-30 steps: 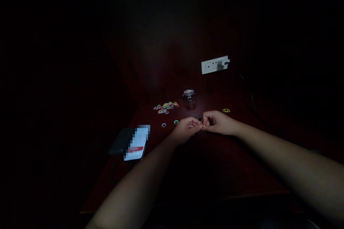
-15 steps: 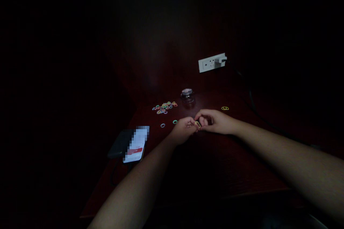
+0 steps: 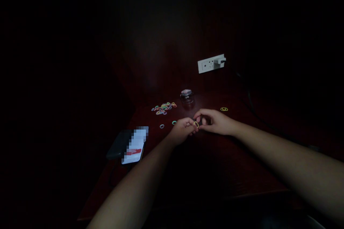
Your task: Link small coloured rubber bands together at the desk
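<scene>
As left hand (image 3: 183,130) pinches yellow band (image 3: 197,124), right hand (image 3: 218,122) gapes alongside.

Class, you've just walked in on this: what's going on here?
A person's left hand pinches a small yellow band; the right hand is close beside it, though whether it touches the band is unclear. Beyond them, on the dark red table, sit a pile of coloured bands and a lidded jar. A lit phone lies to the left.
</scene>
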